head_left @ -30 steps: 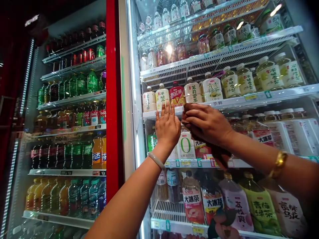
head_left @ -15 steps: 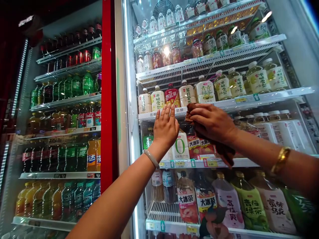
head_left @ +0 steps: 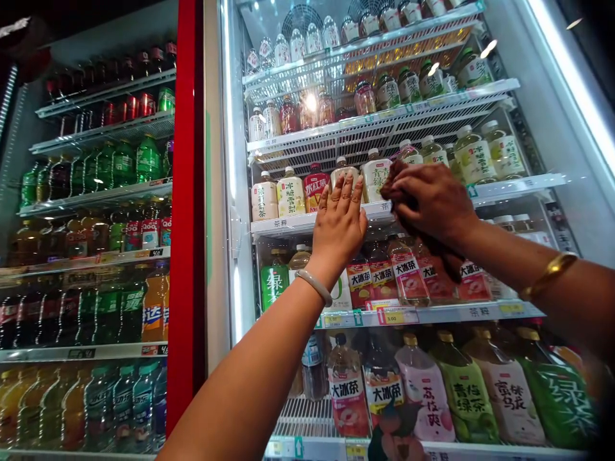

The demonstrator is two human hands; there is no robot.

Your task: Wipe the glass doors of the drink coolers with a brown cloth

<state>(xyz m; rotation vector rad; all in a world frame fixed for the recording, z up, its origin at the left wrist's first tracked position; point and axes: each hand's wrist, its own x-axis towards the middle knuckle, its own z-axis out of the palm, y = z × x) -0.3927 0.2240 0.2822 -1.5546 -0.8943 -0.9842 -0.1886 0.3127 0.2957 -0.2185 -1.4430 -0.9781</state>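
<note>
My left hand (head_left: 340, 221) lies flat with its fingers stretched out, pressed against the glass door (head_left: 293, 237) of a drinks fridge. A pale bangle (head_left: 314, 287) circles that wrist. To the right, my right hand (head_left: 432, 202) is closed around a dark brown cloth (head_left: 439, 256), which bunches at the fingertips and hangs below the palm. The cloth is at the glass, in front of the middle shelf. A gold bracelet (head_left: 550, 276) is on the right wrist. Behind the glass, bottles of tea such as a red-labelled bottle (head_left: 316, 186) stand near my left fingers.
Several shelves of bottles fill the lit fridge, with large bottles such as a pink one (head_left: 423, 390) low down. A red frame (head_left: 187, 192) separates it from another drinks fridge on the left, where green bottles (head_left: 148, 159) stand. A flower-shaped decal (head_left: 396, 429) shows at the bottom.
Both hands have shifted right across the glass, the right hand also upward with the cloth. The left fingers are spread slightly differently. The camera view has turned a little to the right.
</note>
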